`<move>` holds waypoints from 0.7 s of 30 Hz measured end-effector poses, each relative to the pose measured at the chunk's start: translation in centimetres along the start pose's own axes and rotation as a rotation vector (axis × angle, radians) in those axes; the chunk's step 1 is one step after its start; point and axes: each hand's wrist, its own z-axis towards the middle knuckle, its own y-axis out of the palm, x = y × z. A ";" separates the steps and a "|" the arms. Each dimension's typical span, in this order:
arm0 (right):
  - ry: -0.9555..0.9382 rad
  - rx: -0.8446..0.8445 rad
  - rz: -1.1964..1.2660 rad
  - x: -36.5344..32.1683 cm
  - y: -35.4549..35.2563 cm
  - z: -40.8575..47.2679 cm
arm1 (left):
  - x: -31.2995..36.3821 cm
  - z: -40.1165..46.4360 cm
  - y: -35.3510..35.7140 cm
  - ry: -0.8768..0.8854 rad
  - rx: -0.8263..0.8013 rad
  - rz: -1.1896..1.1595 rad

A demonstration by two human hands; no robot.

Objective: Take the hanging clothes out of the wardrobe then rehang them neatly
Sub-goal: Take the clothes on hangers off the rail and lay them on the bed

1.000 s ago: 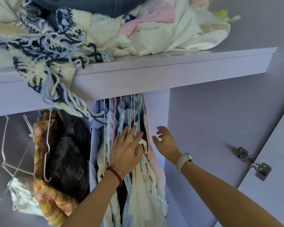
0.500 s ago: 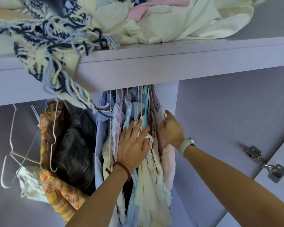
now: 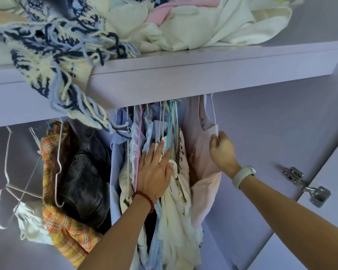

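Hanging clothes (image 3: 160, 172) under flat left hand (image 3: 156, 172), right hand (image 3: 221, 151) gripping pink top (image 3: 201, 152) alongside

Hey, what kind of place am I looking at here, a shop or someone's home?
Most likely a home wardrobe: clothes crowded on hangers below a shelf heaped with folded knitwear, and a door hinge at right. Nothing suggests a shop.
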 end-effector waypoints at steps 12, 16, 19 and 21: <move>0.175 -0.182 -0.315 7.2 -7.6 -12.4 | 4.7 -1.2 -1.1 0.001 0.045 0.031; 0.245 -0.199 -0.458 11.0 -11.8 -18.5 | 10.5 -4.9 -0.2 0.181 0.019 -0.140; 0.233 -0.230 -0.492 13.2 -16.1 -24.2 | 16.2 -8.7 1.2 0.279 -0.196 -0.414; 0.173 -0.231 -0.550 14.1 -19.1 -28.1 | 20.0 -11.1 2.1 0.308 -0.403 -0.552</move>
